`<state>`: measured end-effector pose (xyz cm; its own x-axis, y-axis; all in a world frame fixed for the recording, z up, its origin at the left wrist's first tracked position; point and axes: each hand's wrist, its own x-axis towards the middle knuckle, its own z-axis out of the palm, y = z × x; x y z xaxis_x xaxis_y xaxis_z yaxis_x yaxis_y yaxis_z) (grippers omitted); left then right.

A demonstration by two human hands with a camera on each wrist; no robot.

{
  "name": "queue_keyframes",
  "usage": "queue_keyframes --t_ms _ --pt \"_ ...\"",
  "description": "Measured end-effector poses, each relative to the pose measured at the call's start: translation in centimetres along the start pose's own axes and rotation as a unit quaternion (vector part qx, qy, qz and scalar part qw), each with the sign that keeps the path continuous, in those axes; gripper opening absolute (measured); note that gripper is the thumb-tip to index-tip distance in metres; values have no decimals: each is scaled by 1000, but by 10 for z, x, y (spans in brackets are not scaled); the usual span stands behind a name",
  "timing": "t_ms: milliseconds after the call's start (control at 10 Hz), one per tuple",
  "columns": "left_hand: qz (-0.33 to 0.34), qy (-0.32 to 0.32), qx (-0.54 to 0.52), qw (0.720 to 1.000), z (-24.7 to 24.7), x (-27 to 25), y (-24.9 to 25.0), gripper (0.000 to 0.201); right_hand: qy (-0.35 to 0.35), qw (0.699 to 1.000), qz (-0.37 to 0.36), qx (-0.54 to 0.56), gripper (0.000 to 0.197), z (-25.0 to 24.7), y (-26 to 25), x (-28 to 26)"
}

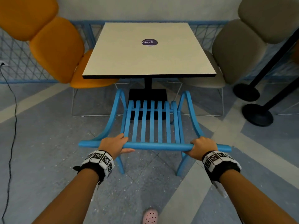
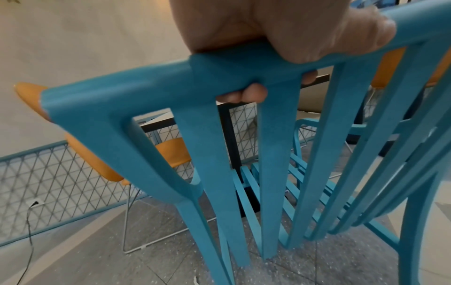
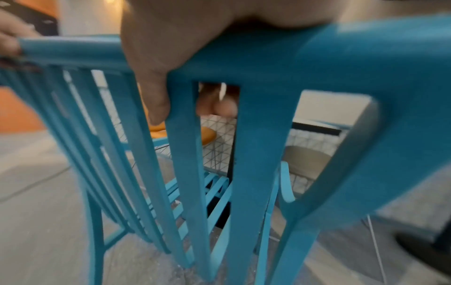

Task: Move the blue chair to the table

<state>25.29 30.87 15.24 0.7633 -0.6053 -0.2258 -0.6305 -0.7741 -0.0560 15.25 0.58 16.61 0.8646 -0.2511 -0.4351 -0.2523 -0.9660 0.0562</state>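
Your left hand [image 1: 114, 145] and right hand [image 1: 201, 148] both wrap fingers round chair [image 1: 152, 123] top rail; chair faces table [image 1: 148, 50], front just short of edge; you have final push in left

Slatted blue chair [image 1: 152, 123]: front legs hidden beneath its seat in the head view; right wrist view motion-blurred throughout. Orange padded chair [image 1: 53, 46] and beige padded chair [image 1: 242, 46]: backs cropped by the frame top. Pink perforated clog [image 1: 150, 216]: cut off by the bottom edge.

Orange chair [image 1: 53, 46], beige chair [image 1: 239, 50], black stands [image 1: 257, 114].
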Motion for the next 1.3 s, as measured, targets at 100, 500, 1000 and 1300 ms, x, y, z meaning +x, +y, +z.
queue_keyframes --t_ms 100,500,1000,1300 --pt "-13 -9 2 1000 -2 9 -4 54 -3 1000 -1 -7 54 -5 -1 11" --pt "33 78 -84 993 16 7 -1 76 26 999 -15 -25 40 0 9 21" --pt "13 112 -61 992 17 28 -12 84 3 1000 -15 -8 39 -20 3 39" --pt "-77 141 -105 981 29 -43 29 46 269 957 4 107 64 41 27 -26"
